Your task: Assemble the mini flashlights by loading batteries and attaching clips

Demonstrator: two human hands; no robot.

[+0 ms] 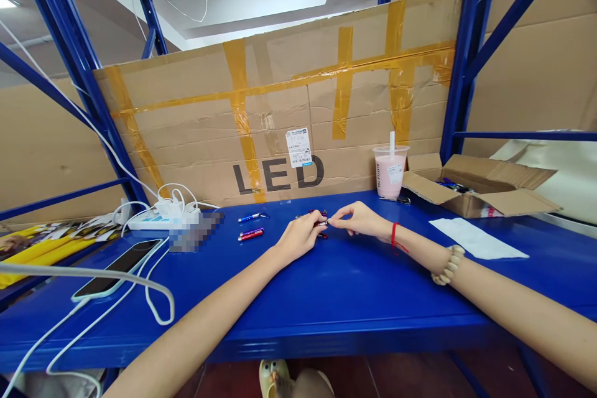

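My left hand [300, 237] is closed around a small, shiny dark-red tube [321, 222], probably a mini flashlight; its fingers cover most of it. At the tube's right end, the thumb and forefinger of my right hand [357, 219] are pinched together. Whatever sits between those fingertips is too small to make out. More small metal tubes lie under and behind my left hand, partly hidden. To the left on the blue shelf lie a blue tube [252, 217] with a strap or clip at its end, and a red tube [250, 235] beside a purple one.
A phone [119, 268] with white cables and a power strip [153, 219] occupy the left side. At right stand a pink drink cup [390, 174], an open cardboard box [480, 183] and a white sheet [478, 238]. A cardboard panel [200, 155] closes the back.
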